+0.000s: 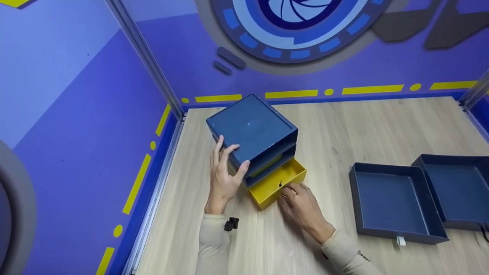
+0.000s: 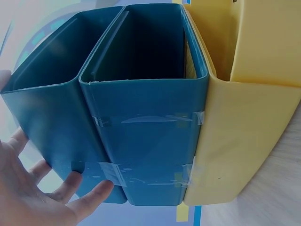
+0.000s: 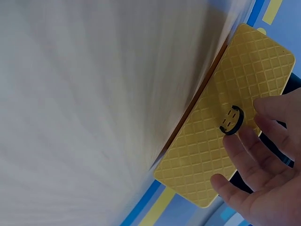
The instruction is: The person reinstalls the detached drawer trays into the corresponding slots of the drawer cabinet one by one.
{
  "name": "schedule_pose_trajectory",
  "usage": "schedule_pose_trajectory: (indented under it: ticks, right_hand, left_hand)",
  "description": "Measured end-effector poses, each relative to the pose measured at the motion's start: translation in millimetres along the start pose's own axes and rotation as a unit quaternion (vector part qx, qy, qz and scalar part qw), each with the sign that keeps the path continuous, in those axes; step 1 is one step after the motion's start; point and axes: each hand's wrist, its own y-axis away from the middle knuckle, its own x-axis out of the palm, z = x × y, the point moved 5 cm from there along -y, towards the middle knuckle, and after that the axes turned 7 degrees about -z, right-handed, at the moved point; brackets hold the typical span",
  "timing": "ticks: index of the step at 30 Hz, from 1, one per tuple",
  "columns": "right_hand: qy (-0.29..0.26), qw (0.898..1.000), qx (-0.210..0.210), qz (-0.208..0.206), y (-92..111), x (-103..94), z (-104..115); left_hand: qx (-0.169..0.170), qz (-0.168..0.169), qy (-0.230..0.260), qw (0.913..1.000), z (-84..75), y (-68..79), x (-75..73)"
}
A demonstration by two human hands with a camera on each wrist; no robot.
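the left hand lay spread, unclenched, against the stacked dark-blue plastic cabinet, seemingly bracing it. the right hand's loose fingers, clasping nothing, met the yellow plastic drawer jutting out at the bottom, beside its curved black pull, perhaps guiding it!

Blue-purple walls with yellow dashes border a pale wood-grain tabletop.

This looks like a booth-style workstation, perhaps in a lab: printed purple-blue panels fill the left and top of the frame, a metal corner post joins them at upper left, and a wood-grain tabletop spans the centre.
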Motion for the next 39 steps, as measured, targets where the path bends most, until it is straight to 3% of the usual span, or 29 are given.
schedule_pose_trajectory:
  ticks: [19, 24, 39]
  right_hand:
    - [0.007, 1.0, 0.01, 0.003, -3.5, 2.7, -1.1]
    - [-0.001, 1.0, 0.014, 0.009, -7.8, 9.3, 1.6]
    - [0.014, 0.999, 0.029, 0.018, -11.9, 19.2, -5.1]
  left_hand:
    - [0.01, 0.002, 0.002, 0.9999, 0.0, -2.1, 4.1]
    - [0.008, -0.004, -0.001, 1.0, 2.9, -1.5, -1.2]
    - [0.009, -0.013, -0.001, 0.9999, 2.2, 0.1, 2.8]
